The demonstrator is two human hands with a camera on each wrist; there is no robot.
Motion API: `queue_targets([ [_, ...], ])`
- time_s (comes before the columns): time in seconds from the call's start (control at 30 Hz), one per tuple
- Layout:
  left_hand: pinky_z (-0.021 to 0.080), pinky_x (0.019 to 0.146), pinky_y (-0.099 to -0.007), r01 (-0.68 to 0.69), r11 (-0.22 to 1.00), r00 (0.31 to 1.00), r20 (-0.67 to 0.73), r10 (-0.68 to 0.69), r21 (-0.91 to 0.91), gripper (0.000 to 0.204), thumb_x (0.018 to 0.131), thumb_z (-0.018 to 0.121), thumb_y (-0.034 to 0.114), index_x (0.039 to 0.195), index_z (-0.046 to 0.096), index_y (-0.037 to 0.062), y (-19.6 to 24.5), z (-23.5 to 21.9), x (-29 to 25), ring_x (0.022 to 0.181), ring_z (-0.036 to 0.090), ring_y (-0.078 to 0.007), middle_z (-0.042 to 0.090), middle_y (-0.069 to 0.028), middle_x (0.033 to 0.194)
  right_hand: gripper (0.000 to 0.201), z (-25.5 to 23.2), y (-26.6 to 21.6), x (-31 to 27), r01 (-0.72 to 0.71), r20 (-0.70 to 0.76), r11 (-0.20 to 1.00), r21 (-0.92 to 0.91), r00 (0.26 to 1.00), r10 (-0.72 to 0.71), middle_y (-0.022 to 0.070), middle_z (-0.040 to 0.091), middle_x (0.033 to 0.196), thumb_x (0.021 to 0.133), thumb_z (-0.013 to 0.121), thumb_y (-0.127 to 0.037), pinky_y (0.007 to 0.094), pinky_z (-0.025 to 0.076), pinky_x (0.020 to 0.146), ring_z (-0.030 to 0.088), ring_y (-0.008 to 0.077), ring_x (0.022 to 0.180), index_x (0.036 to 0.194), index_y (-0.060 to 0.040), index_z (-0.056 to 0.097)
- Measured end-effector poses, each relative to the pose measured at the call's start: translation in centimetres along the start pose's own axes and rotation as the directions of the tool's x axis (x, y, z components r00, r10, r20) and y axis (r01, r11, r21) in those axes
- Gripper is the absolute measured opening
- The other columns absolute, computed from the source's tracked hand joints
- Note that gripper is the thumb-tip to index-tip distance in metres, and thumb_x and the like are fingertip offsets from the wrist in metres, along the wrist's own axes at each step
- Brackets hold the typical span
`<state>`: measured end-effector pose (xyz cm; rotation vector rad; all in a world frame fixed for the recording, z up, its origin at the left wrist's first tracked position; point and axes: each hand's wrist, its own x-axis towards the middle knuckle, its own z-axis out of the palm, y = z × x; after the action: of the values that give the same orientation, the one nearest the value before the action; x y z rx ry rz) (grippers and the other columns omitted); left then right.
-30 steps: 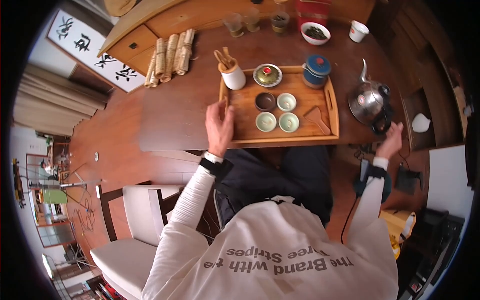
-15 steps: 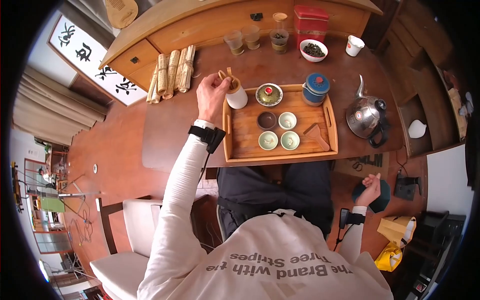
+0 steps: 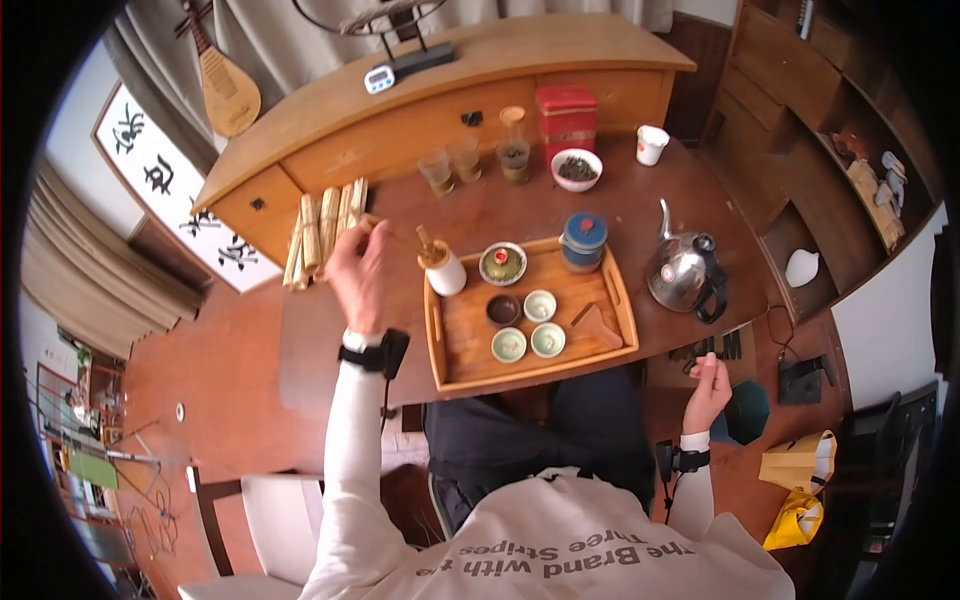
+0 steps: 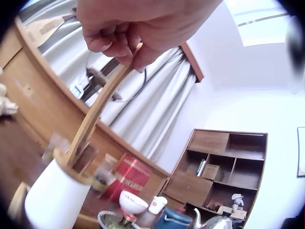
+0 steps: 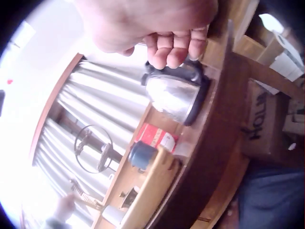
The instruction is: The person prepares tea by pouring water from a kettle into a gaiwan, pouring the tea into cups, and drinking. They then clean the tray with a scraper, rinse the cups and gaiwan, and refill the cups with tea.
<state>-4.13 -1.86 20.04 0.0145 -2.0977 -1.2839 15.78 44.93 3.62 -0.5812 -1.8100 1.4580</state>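
My left hand (image 3: pixel 358 280) is raised left of the wooden tray (image 3: pixel 465 338), pinching the end of a slim, curved bamboo tea tool (image 4: pixel 101 102) between thumb and fingers. In the left wrist view, the tool's lower end overlaps the mouth of a white holder (image 3: pixel 445 278), where other bamboo tools stand. My right hand (image 3: pixel 708 392) hovers by the table's front right edge, fingers loosely curled and holding nothing. On the tray are a patterned lidded bowl (image 3: pixel 503 264), a blue lidded pot (image 3: pixel 583 245), a dark cup (image 3: pixel 503 310), pale green cups (image 3: pixel 540 305) and a brown wooden tool (image 3: pixel 598 326).
Right of the tray stands a steel kettle (image 3: pixel 678 282). Bamboo scrolls (image 3: pixel 325 225) lie at the back left. Glasses (image 3: pixel 436 172), a red box (image 3: pixel 567 120), a bowl of tea leaves (image 3: pixel 577 170) and a white cup (image 3: pixel 652 146) line the back.
My left hand went from the tray's left handle to the holder, then left with a bamboo tool. My right hand drew back from beside the kettle. The head view has tilted up.
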Motion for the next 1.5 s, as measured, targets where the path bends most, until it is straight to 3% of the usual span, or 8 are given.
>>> queue_targets([
  [0.17, 0.04, 0.063, -0.0203, -0.069, 0.994, 0.997, -0.052, 0.064, -0.089, 0.011, 0.096, 0.074, 0.007, 0.092, 0.071, -0.003, 10.4, -5.2, -4.1, 0.071, 0.048, -0.003, 0.06, 0.004, 0.079, 0.03, 4.7, -10.8, -0.9, 0.343, 0.242, 0.939, 0.03, 0.909, -0.34, 0.0093, 0.07, 0.096, 0.08, 0.083, -0.01, 0.0347, 0.053, 0.086, 0.067, 0.0224, 0.09, 0.104, -0.0015, 0.068],
  [0.33, 0.04, 0.063, -0.0189, 0.444, 0.806, 0.875, 0.385, -0.294, -0.392, 0.007, 0.095, 0.076, 0.007, 0.09, 0.073, 0.0022, 12.2, -2.6, -13.4, 0.071, 0.05, -0.0007, 0.062, 0.0083, 0.079, 0.074, 10.4, -18.3, -4.1, 0.552, 0.643, 0.779, 0.298, 0.487, -0.591, 0.0156, 0.069, 0.118, 0.065, 0.099, -0.032, 0.0407, 0.056, 0.092, 0.069, 0.0337, 0.107, 0.124, -0.0016, 0.065],
  [0.47, 0.039, 0.06, -0.0187, 0.633, 0.613, 0.771, 0.462, -0.439, -0.474, 0.013, 0.097, 0.076, 0.01, 0.088, 0.072, 0.0024, 10.4, 0.3, -18.1, 0.068, 0.051, -0.0004, 0.064, 0.0068, 0.077, 0.044, 12.1, -14.5, -7.9, 0.512, 0.745, 0.804, 0.301, 0.4, -0.534, 0.0168, 0.071, 0.11, 0.089, 0.081, -0.017, 0.0414, 0.059, 0.075, 0.072, 0.0368, 0.093, 0.126, 0.0006, 0.064],
  [0.53, 0.038, 0.06, -0.0185, 0.641, 0.597, 0.756, 0.533, -0.38, -0.483, 0.014, 0.099, 0.074, 0.013, 0.089, 0.07, 0.0033, 8.9, 1.0, -19.5, 0.067, 0.051, -0.0015, 0.063, 0.0062, 0.076, 0.031, 11.3, -13.5, -8.9, 0.367, 0.805, 0.882, 0.295, 0.401, -0.437, 0.0146, 0.074, 0.097, 0.097, 0.073, -0.014, 0.0383, 0.058, 0.067, 0.074, 0.0302, 0.078, 0.124, 0.0017, 0.065],
  [0.6, 0.04, 0.06, -0.0194, 0.741, 0.556, 0.626, 0.686, -0.371, -0.377, 0.015, 0.099, 0.074, 0.015, 0.093, 0.072, 0.0018, 8.2, 1.3, -20.2, 0.067, 0.052, -0.0029, 0.065, 0.0042, 0.078, 0.027, 10.2, -12.8, -8.7, -0.221, 0.986, 0.97, -0.104, 0.103, 0.13, 0.0085, 0.072, 0.087, 0.107, 0.061, -0.02, 0.0312, 0.053, 0.057, 0.067, 0.0172, 0.061, 0.123, 0.0019, 0.065],
  [0.73, 0.044, 0.063, -0.0232, 0.81, 0.517, 0.479, 0.821, -0.311, -0.277, 0.02, 0.101, 0.07, 0.017, 0.103, 0.073, -0.0024, 6.3, 1.1, -21.1, 0.07, 0.056, -0.0068, 0.069, -0.0006, 0.083, 0.037, 9.0, -11.3, -8.9, -0.676, 0.985, 0.717, -0.171, -0.123, 0.12, 0.004, 0.066, 0.078, 0.114, 0.045, -0.028, 0.0235, 0.048, 0.052, 0.062, 0.0091, 0.059, 0.12, 0.0009, 0.067],
  [1.0, 0.039, 0.052, -0.0224, 0.602, 0.759, 0.741, 0.53, -0.414, -0.249, 0.023, 0.097, 0.077, 0.019, 0.085, 0.074, -0.0007, 6.1, 2.5, -24.4, 0.059, 0.051, -0.0042, 0.064, 0.0027, 0.068, 0.026, 8.8, -11.1, -9.6, -0.21, 0.959, 0.976, -0.052, 0.263, 0.107, 0.0078, 0.075, 0.096, 0.106, 0.063, -0.019, 0.0223, 0.054, 0.055, 0.068, 0.009, 0.063, 0.123, 0.001, 0.067],
  [1.5, 0.042, 0.065, -0.0237, 0.777, 0.501, 0.561, 0.78, -0.277, -0.381, 0.029, 0.108, 0.055, 0.017, 0.121, 0.067, -0.0055, 4.8, 1.4, -22.7, 0.073, 0.053, -0.0082, 0.073, -0.0096, 0.101, 0.036, 8.9, -10.5, -7.2, -0.485, 0.992, 0.872, -0.073, 0.058, 0.116, 0.0134, 0.072, 0.115, 0.111, 0.052, -0.021, 0.0266, 0.057, 0.067, 0.074, 0.0207, 0.089, 0.13, 0.0075, 0.065],
])
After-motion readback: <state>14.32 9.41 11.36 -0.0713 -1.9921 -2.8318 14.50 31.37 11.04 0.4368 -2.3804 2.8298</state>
